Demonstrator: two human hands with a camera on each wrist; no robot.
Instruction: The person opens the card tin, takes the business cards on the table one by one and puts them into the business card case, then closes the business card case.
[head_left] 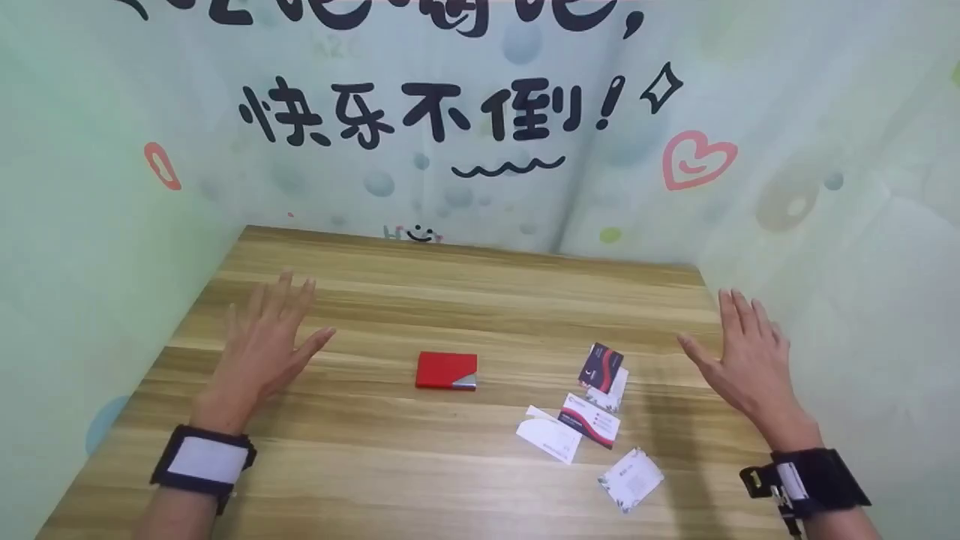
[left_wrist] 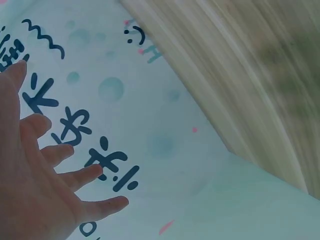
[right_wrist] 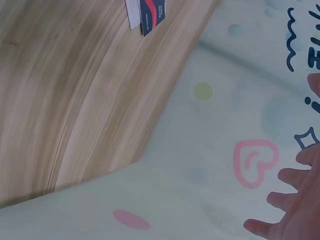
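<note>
The red card case (head_left: 446, 370) lies flat near the middle of the counter (head_left: 330, 472), its long axis running left to right, and the left hand (head_left: 262, 352) is the nearer of the two, with the case off to its right and slightly closer to the person. That hand's grip is empty, fingers extended and thumb stretched out toward the case. The right hand (head_left: 756, 367) also holds nothing, its fingers straight and thumb apart, raised by the counter's right edge. Its nearest thing is the dark business card (head_left: 601, 366), to its left, long axis running steeply away from the person and partly covering a white card (head_left: 616, 391). Closer to the person, a red-striped card (head_left: 589, 420) overlaps white cards (head_left: 550, 439), and a leaf-patterned card (head_left: 631, 480) lies alone.
</note>
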